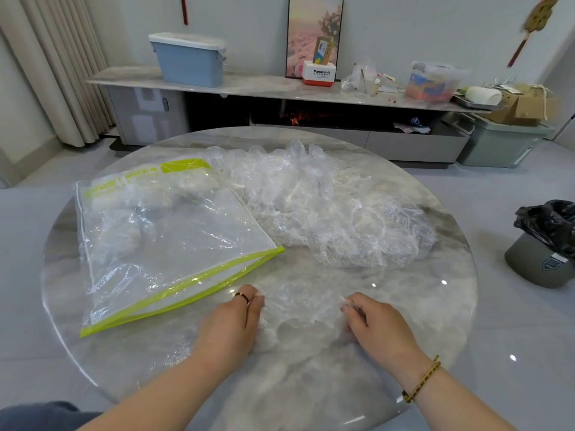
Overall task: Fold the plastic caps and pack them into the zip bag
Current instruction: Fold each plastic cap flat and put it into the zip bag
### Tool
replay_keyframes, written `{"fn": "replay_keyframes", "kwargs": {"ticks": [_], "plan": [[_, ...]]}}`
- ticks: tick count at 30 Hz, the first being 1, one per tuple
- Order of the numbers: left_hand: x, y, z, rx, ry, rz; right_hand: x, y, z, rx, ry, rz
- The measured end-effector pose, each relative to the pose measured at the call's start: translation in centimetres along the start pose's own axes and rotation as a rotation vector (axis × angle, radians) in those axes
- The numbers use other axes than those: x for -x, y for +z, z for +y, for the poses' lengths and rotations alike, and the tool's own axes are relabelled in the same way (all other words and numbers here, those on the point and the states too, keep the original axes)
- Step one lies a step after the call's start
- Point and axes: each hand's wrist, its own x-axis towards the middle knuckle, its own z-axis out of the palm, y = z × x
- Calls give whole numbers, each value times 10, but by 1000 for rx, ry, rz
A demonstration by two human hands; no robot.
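Note:
One clear plastic cap (303, 309) lies spread flat on the round marble table (435, 321) right in front of me. My left hand (233, 321) pinches its left edge and my right hand (371, 321) pinches its right edge. A loose pile of clear plastic caps (314, 200) sits in the middle and right of the table. The zip bag (165, 237), clear with a lime-green rim, lies at the left with its mouth toward me; some folded caps show inside near its far end.
A grey bin lined with a black bag (547, 244) stands on the floor at the right. Beyond the table runs a low cabinet (249, 85) carrying a blue box (189, 59), a picture frame and clutter. Curtains hang at the far left.

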Motion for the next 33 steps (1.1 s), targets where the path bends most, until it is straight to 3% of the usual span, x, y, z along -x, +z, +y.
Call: {"fn": "replay_keyframes", "kwargs": {"ticks": [6,11,13,15,18,21,27,30,33], "plan": [[-11,-1,-5,-53,-103,4,-6,10,-4,177,24,-51],[-15,-10,1,-256,-98,68,-9,14,-9,264,71,47],[-16,-9,2,-334,108,205,-12,20,-8,304,-22,245],[-14,-5,1,-282,407,236,-12,29,-5,238,-242,492],[-9,9,-1,-299,624,88,-9,42,-13,145,-490,497],[-9,15,-6,-422,600,-50,-5,55,-13,224,-542,393],[-11,19,-13,-566,461,-233,-5,60,-8,303,-410,206],[-13,18,-9,-646,413,-260,-6,61,-7,293,-444,273],[-18,16,-9,-656,452,-181,-8,51,-9,146,-533,352]]}}
